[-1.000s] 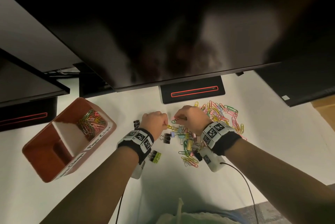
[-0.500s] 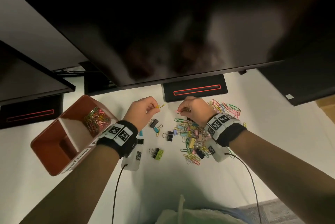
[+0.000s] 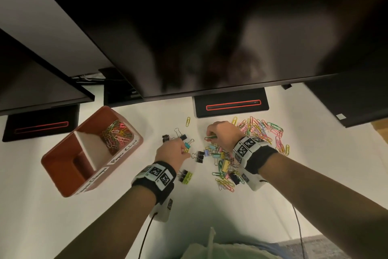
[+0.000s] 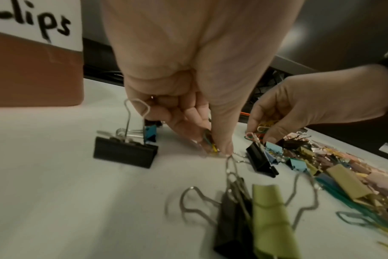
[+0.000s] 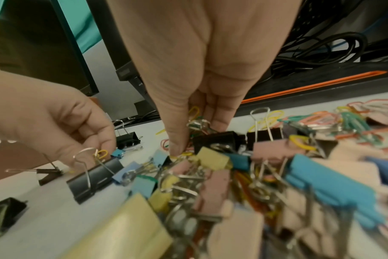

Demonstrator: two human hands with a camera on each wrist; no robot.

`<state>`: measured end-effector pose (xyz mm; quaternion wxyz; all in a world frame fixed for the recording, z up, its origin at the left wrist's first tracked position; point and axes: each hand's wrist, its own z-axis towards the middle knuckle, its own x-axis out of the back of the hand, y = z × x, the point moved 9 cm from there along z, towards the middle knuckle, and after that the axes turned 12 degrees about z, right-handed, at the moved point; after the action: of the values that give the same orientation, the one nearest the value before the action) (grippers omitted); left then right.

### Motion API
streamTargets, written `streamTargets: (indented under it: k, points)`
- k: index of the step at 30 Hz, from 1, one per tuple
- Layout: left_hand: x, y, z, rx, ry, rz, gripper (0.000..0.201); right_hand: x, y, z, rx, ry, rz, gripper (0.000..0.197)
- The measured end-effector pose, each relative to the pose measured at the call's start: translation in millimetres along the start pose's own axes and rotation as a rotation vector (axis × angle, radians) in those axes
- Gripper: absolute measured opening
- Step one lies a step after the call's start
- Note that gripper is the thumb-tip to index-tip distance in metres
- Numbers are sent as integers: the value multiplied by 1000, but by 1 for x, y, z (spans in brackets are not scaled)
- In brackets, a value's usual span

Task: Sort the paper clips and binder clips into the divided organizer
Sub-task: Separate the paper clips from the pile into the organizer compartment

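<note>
The orange-brown divided organizer [image 3: 63,160] stands at the left, with coloured paper clips [image 3: 116,135] in its far compartment. My left hand [image 3: 185,150] is down at the table among loose binder clips and pinches a yellow paper clip [image 4: 212,146] between thumb and fingers. A black binder clip [image 4: 125,152] stands just left of it. My right hand [image 3: 210,136] is at the far edge of the mixed clip pile [image 3: 222,162]. It holds a few paper clips [image 5: 194,112], green and yellow among them, in its curled fingers.
A spread of paper clips [image 3: 264,130] lies right of my right hand, and one yellow paper clip [image 3: 188,121] lies alone farther back. Monitors overhang the back of the white table, their stands [image 3: 231,105] close behind the clips. Wrist-camera cables trail toward me.
My left hand has drawn back toward me and come down among the binder clips. The yellow clip at its fingertips half a second ago now lies alone behind it. The right hand barely moved.
</note>
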<state>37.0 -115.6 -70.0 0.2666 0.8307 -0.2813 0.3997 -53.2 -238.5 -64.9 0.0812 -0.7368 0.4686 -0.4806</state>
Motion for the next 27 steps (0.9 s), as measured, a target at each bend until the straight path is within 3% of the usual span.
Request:
streamTargets:
  k: [7, 13, 16, 20, 27]
  points:
    - [-3, 9, 5, -63, 33, 67, 16, -1, 2, 4, -81, -44, 3, 20]
    - [-6, 21, -3, -221, 5, 168, 8, -3, -3, 0, -30, -39, -11, 18]
    - [10, 27, -7, -271, 36, 18, 6, -4, -4, -3, -2, -41, -3, 19]
    - [61, 17, 19, -131, 188, -142, 15, -4, -3, -5, 5, -63, 16, 22]
    - [62, 22, 74, -21, 66, 13, 29, 20, -10, -6, 56, 32, 135, 22]
